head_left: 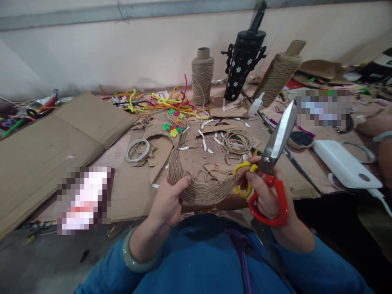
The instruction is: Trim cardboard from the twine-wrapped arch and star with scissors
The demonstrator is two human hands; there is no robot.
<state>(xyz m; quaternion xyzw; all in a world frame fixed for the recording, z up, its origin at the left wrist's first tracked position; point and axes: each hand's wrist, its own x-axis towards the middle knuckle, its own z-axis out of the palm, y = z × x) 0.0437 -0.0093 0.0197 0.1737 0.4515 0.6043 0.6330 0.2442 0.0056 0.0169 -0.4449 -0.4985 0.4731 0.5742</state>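
Note:
A curved band of jute twine rows [208, 192] hangs in front of me above the cardboard. My left hand [168, 200] grips its left bend, thumb on top. My right hand [265, 194] is closed around large scissors [275, 143], blades pointing up and away. Their red handle loop lies against the palm. A yellow loop [250, 188] shows at the right fingers; whether it is the other handle I cannot tell. Those fingertips also meet the right end of the band. Beyond it lies a similar jute piece [157, 126] with green, yellow and red flowers [173, 130].
Jute spools [202, 77] and a black flowered vase [240, 69] stand at the back. Near them are a glue bottle [255, 105], a twine coil [237, 141] and colourful pipe cleaners [162, 100]. Tape [137, 150] lies left, a white device [346, 163] right, beside another person's arm [376, 126].

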